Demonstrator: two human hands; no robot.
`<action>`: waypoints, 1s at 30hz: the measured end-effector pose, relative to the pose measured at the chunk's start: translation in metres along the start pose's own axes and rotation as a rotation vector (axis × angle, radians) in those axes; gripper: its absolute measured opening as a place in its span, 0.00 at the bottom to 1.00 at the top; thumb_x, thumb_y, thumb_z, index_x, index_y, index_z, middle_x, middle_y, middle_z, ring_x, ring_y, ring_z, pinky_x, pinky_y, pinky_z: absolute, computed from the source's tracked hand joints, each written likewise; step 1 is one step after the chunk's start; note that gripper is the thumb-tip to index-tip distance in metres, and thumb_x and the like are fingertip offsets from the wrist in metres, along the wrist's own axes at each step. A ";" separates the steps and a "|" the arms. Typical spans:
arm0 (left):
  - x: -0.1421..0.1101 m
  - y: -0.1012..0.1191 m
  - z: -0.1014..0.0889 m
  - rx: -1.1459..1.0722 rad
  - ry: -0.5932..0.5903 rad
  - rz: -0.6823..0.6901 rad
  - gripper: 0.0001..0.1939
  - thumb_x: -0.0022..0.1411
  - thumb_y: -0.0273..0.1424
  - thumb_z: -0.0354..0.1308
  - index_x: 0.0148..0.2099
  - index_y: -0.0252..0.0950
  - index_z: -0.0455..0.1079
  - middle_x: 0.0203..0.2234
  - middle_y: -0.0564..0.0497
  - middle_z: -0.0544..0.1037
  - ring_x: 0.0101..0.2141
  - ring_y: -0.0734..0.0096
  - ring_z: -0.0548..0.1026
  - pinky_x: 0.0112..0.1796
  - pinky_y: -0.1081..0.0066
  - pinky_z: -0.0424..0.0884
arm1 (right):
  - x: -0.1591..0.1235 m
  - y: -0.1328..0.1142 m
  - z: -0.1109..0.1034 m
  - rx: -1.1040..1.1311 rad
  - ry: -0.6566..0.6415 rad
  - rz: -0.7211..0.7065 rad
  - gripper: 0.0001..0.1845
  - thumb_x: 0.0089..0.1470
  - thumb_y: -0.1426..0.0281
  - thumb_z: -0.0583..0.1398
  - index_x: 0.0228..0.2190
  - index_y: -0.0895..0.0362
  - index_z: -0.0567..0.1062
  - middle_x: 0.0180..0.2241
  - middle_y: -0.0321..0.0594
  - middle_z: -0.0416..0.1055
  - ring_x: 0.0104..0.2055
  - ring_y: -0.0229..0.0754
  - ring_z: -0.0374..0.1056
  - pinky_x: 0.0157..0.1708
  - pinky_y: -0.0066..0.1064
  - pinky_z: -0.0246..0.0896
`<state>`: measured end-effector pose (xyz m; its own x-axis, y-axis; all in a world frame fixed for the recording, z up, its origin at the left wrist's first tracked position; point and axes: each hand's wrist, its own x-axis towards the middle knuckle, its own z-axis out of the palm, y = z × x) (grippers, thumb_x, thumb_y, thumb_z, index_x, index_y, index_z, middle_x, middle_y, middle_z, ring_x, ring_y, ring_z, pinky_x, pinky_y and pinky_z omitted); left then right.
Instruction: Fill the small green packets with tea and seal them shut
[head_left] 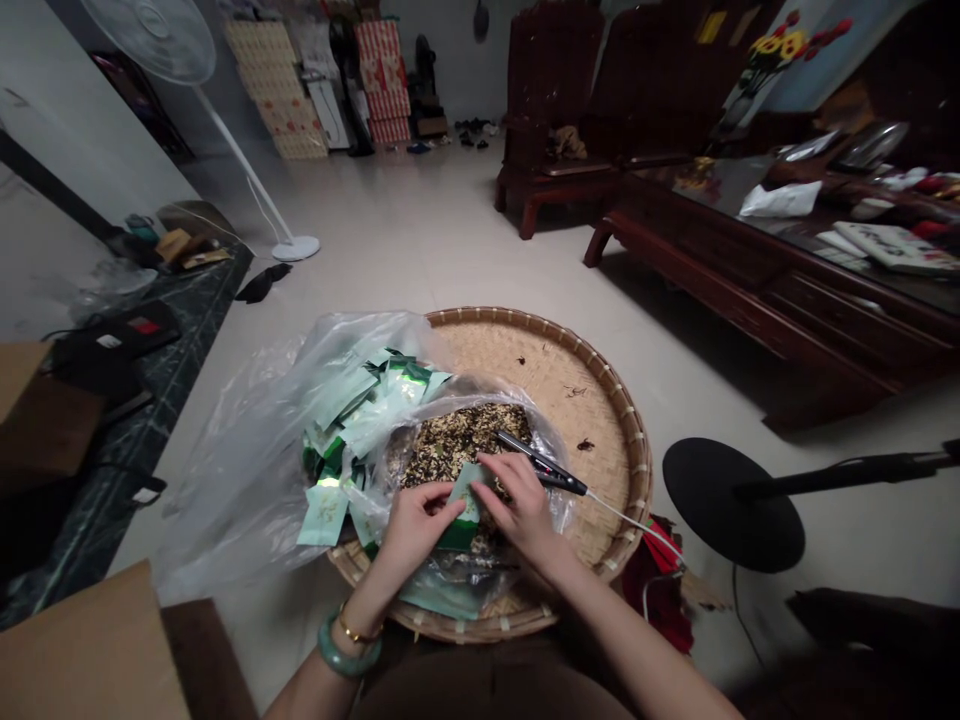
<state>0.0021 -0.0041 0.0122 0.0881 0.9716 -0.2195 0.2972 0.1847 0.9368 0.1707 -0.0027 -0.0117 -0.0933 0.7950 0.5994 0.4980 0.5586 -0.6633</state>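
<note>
Okay, so from the head cam, the person's got a green packet (466,508) up in front of them, held over the loose dark-and-pale mix (457,432), just toward 6 o'clock from the middle of a round woven tray (639,440). Left hand (418,522) has its grip pinched closed on the packet's 9 o'clock edge, thumb and fingers together; right hand (523,508) has its grip closed on the 2 o'clock side. A slim black tool (566,480) sits just past the right hand, around 2 o'clock, white cord (626,520) trailing off toward 4; can't tell if hand and tool touch. More green packets (401,382) are heaped at 10 o'clock, by a big clear plastic bag (247,480) spilling over the tray's edge toward 9.
</note>
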 end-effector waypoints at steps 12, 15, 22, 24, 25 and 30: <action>-0.002 -0.006 0.005 -0.009 -0.010 0.001 0.13 0.48 0.33 0.62 0.36 0.32 0.79 0.30 0.46 0.83 0.27 0.64 0.77 0.31 0.69 0.73 | -0.001 -0.002 -0.001 0.064 0.060 -0.029 0.15 0.55 0.76 0.60 0.45 0.53 0.74 0.35 0.43 0.74 0.39 0.44 0.67 0.37 0.39 0.68; -0.002 -0.009 0.006 -0.083 -0.029 -0.038 0.14 0.46 0.33 0.63 0.36 0.31 0.79 0.28 0.46 0.83 0.26 0.64 0.77 0.30 0.69 0.73 | 0.000 -0.002 -0.003 0.058 0.072 -0.098 0.19 0.55 0.78 0.59 0.47 0.52 0.74 0.37 0.44 0.75 0.40 0.45 0.68 0.38 0.40 0.69; -0.001 -0.011 0.008 -0.179 -0.045 -0.079 0.16 0.45 0.33 0.64 0.37 0.29 0.78 0.27 0.46 0.82 0.25 0.67 0.77 0.30 0.70 0.73 | -0.006 0.001 -0.005 0.079 0.040 -0.174 0.24 0.54 0.81 0.59 0.51 0.53 0.71 0.41 0.46 0.76 0.43 0.45 0.69 0.41 0.40 0.69; -0.001 -0.012 0.008 -0.177 -0.052 -0.068 0.15 0.46 0.33 0.64 0.37 0.30 0.78 0.28 0.46 0.82 0.26 0.66 0.77 0.30 0.70 0.74 | -0.007 0.002 -0.004 0.084 0.034 -0.168 0.23 0.54 0.81 0.59 0.51 0.53 0.72 0.43 0.47 0.75 0.45 0.45 0.69 0.42 0.40 0.68; -0.001 -0.012 0.008 -0.163 -0.052 -0.057 0.15 0.47 0.33 0.64 0.37 0.30 0.78 0.28 0.46 0.82 0.26 0.66 0.77 0.30 0.69 0.74 | -0.008 0.002 -0.003 0.096 0.034 -0.148 0.21 0.55 0.80 0.58 0.49 0.53 0.73 0.43 0.46 0.75 0.45 0.45 0.69 0.43 0.40 0.68; -0.004 -0.012 0.006 0.074 0.049 0.144 0.10 0.51 0.31 0.61 0.36 0.34 0.79 0.32 0.46 0.82 0.31 0.64 0.78 0.33 0.68 0.73 | -0.007 0.003 -0.002 0.171 0.022 0.190 0.06 0.53 0.72 0.62 0.35 0.54 0.76 0.34 0.41 0.75 0.38 0.43 0.69 0.39 0.36 0.66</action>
<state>0.0039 -0.0112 -0.0003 0.0891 0.9936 -0.0688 0.3540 0.0330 0.9346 0.1750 -0.0069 -0.0170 0.0080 0.8853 0.4650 0.3518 0.4328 -0.8300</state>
